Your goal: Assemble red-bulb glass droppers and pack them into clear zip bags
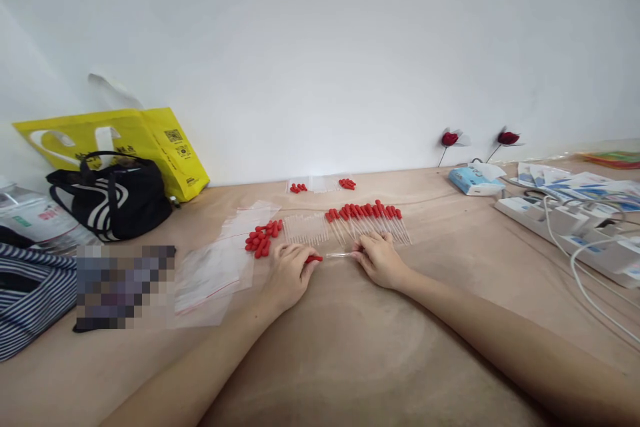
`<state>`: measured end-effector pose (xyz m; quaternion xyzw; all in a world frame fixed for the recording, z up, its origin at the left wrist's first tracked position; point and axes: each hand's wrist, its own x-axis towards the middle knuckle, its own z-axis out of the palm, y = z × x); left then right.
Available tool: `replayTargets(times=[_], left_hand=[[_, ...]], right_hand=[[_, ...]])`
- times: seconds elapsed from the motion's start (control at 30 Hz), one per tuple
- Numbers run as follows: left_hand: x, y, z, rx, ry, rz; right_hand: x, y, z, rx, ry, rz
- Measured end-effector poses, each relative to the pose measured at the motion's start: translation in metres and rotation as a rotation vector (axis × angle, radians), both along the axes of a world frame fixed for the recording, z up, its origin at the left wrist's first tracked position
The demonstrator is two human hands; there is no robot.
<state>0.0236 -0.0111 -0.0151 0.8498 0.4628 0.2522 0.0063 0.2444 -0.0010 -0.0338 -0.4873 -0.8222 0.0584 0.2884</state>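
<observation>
**Two hands joining a red cap and a clear tube on a tan table**

Forearms, both bare, fill the bottom of my view and stretch away from me over a tan table [350, 347]. I use the clear tube [340, 255] lying between the hands as my landmark.

At the left end of the tube, my left hand [289, 275] rests on the table with its fingers closed around a red cap [315, 258], whose tip pokes out toward the tube. At the right end, my right hand [379, 259] pinches the tube between its fingertips. Whether cap and tube touch, I cannot tell.

Just behind the tube lies a row of finished droppers [367, 219], red caps at the far end, clear stems pointing toward me. Beside that row, to the left, lies a batch of bare clear tubes [305, 228]. Left of the tube and slightly behind it sits a heap of loose red caps [263, 239], resting at the edge of some clear plastic bags [213, 273].

Far behind the tube, by the white wall, are two small bags holding red caps [323, 184]. Well to the left stand a black handbag [115, 197] and a yellow bag [150, 143]. Well to the right lie a blue tissue pack [473, 180] and white power strips [570, 230] with cables.
</observation>
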Motion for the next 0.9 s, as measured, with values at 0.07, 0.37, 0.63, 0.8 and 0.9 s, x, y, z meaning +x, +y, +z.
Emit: replayTargets(times=[0.07,0.37,0.63,0.8,0.9], left_hand=[[0.001,-0.001,-0.001,0.000,-0.010,-0.005],[0.004,-0.002,-0.004,-0.059,-0.050,0.039],[0.005,0.000,-0.005,-0.074,-0.111,0.044],[0.004,-0.002,-0.003,-0.063,-0.102,0.034],[0.004,-0.005,-0.002,-0.022,-0.065,-0.009]], right_hand=[[0.000,-0.001,-0.001,0.038,0.040,0.029],[-0.005,-0.009,0.001,0.149,0.000,0.082],[-0.007,-0.013,0.006,0.125,-0.069,0.155],[-0.006,-0.013,0.009,0.132,-0.090,0.199],[-0.005,-0.013,0.010,0.174,-0.114,0.214]])
